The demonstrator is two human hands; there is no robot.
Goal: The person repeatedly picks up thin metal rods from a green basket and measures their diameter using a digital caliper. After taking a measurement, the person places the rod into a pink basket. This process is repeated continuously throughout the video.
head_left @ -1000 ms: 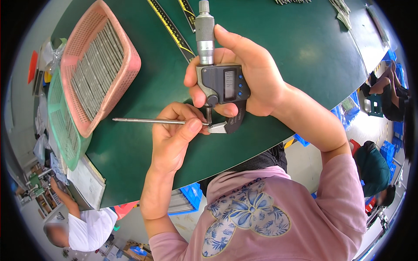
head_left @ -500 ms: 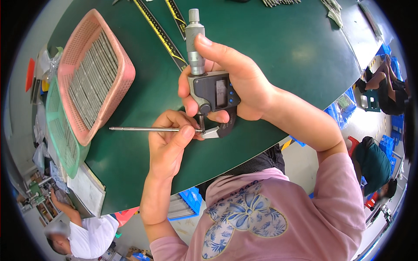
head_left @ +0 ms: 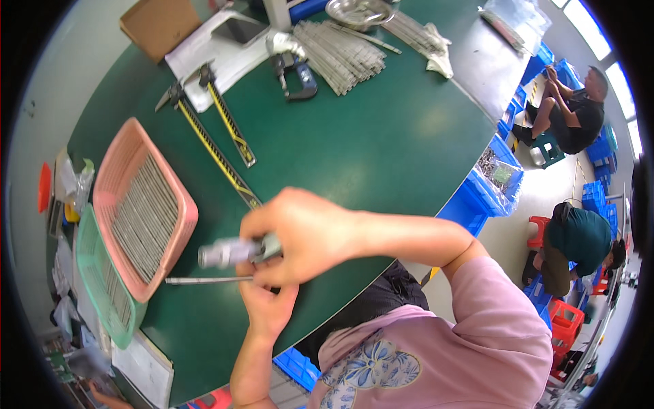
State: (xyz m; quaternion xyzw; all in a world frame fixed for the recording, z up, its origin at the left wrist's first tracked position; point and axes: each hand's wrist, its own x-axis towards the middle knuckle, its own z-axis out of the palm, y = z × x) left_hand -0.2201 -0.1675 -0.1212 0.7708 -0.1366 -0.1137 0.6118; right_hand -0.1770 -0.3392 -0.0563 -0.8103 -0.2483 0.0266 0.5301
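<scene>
- Thin metal rod [head_left: 204,280]: at the grip, sticking out leftward above the table; its other end is hidden among the fingers.
- Left hand [head_left: 269,310]: closed on the rod, its fingers partly covered by the other hand.
- Right hand [head_left: 306,235]: crossing just over the left, wrapped around a micrometer [head_left: 228,252], blurred, its silver barrel pointing left.
- Green tabletop [head_left: 354,150]: smooth and slightly shiny, spreading beneath and beyond the grip.
- Left of the grip: a pink perforated basket [head_left: 121,153] filled with rods laid side by side; just beyond it, a green basket [head_left: 88,259] with more rods.
- Ahead of the grip: two calipers [head_left: 211,144] with black-and-yellow beams, one reaching near the right hand.
- Farther ahead: a second micrometer [head_left: 285,63], a fanned pile of rods [head_left: 337,54] and a round metal dish [head_left: 357,10].
- Far ahead, to the left: a dark phone [head_left: 240,28] on white paper and a cardboard box [head_left: 160,27].
- Right of the grip, past the table edge: blue bins [head_left: 487,191], two seated people [head_left: 579,238], red stools [head_left: 565,324] and bright windows [head_left: 586,27].
</scene>
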